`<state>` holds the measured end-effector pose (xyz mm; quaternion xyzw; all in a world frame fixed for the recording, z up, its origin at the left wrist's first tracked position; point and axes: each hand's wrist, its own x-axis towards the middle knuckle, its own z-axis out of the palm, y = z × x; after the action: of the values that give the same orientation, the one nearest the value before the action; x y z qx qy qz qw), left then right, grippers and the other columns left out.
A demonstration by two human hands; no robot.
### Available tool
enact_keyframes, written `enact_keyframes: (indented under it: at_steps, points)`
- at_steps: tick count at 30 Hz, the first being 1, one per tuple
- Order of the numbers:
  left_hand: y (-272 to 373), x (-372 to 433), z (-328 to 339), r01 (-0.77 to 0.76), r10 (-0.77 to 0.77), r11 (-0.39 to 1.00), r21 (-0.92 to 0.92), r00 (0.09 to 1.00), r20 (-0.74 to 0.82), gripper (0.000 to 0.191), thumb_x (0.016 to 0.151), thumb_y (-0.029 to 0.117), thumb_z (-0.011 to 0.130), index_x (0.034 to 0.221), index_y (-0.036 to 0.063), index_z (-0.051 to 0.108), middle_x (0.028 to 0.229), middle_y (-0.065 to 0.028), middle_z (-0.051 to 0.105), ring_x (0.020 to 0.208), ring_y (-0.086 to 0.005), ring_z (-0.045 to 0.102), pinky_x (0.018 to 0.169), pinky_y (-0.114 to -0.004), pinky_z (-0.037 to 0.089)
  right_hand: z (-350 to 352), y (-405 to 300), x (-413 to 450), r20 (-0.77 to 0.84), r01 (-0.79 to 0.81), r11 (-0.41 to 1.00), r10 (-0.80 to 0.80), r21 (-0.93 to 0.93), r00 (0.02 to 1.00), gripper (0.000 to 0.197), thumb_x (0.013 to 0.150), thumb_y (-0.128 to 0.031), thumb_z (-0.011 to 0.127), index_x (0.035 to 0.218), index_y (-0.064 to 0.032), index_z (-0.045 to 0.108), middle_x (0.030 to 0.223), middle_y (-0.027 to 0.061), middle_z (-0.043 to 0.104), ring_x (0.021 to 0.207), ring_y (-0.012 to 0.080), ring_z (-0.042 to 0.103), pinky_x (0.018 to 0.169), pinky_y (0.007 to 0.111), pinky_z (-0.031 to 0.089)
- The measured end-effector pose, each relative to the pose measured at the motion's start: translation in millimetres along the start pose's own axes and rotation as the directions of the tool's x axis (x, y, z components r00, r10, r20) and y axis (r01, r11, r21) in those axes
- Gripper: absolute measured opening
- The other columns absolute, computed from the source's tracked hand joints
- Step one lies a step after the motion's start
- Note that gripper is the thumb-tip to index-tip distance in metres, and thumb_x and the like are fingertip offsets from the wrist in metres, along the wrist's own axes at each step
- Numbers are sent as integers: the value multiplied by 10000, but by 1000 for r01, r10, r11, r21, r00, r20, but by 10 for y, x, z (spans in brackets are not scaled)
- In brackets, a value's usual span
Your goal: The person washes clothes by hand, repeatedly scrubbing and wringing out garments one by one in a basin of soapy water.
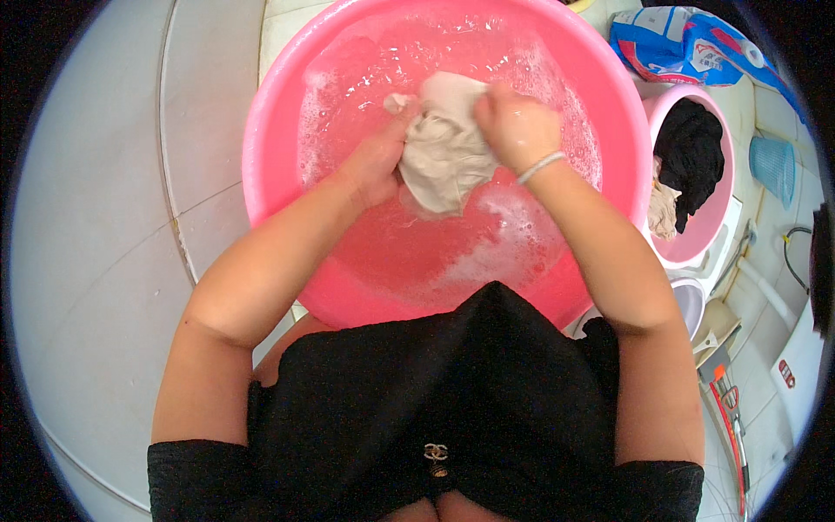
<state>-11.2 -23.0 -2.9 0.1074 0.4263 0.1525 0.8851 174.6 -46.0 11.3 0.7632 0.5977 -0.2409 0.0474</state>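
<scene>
A wet beige cloth garment (450, 153) is bunched between my two hands, over soapy water (404, 261) in a large pink plastic basin (271, 150). My left hand (381, 153) grips its left side, and a small fold of the cloth shows beyond the thumb. On the upper right edge, my right hand (518, 124) is closed around the fabric and slightly blurred. Foam floats along the water's edges and below the cloth. The lower part of the garment hangs at the water's surface. What kind of garment it is cannot be made out.
Right of the basin, a smaller pink tub (701, 245) holds black clothing (691, 153) and a beige cloth (662, 209). A blue detergent bag (678, 46) lies beyond it. A blue perforated basket (773, 166) and a red-handled cleaning tool (730, 417) stand along the right wall.
</scene>
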Motion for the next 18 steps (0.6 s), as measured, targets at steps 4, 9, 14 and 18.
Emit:
enact_keyframes:
  at_steps: [4, 9, 14, 18]
  points:
    - [66, 55, -247, -156, 271, 867, 473, 944, -186, 467, 888, 261, 610, 1258, 15, 464, 1175, -110, 580, 1057, -218, 572, 930, -356, 456, 212, 373, -27, -258, 54, 967, -120, -248, 959, 253, 798, -224, 564, 998, -72, 589, 1073, 211, 594, 1052, 345, 556, 801, 449, 474]
    - [-98, 321, -803, -116, 427, 671, 732, 868, -254, 500, 847, 198, 644, 1261, -13, 459, 1118, -149, 603, 984, -259, 608, 852, -373, 491, 672, 152, -130, -152, 496, 868, -495, -37, 855, 483, 794, -192, 574, 1263, -125, 482, 1211, 172, 535, 1180, 350, 487, 915, 470, 432]
    - [-252, 254, -734, 73, 315, 587, 806, 897, -311, 472, 865, 308, 598, 1208, -8, 525, 1099, -148, 623, 979, -267, 620, 868, -395, 489, 911, 47, -147, 159, 90, 955, -139, 281, 977, 356, 770, -181, 606, 1121, -128, 593, 1032, 188, 605, 976, 376, 587, 839, 450, 475]
    - [-285, 168, -563, 65, -71, 993, -101, 996, -61, 459, 904, 314, 544, 1246, 16, 473, 1123, -140, 594, 1008, -258, 597, 844, -377, 506, 1005, -123, -314, 228, -198, 300, -69, 933, 971, 273, 755, -240, 646, 988, -99, 620, 845, 172, 628, 850, 368, 603, 792, 420, 485]
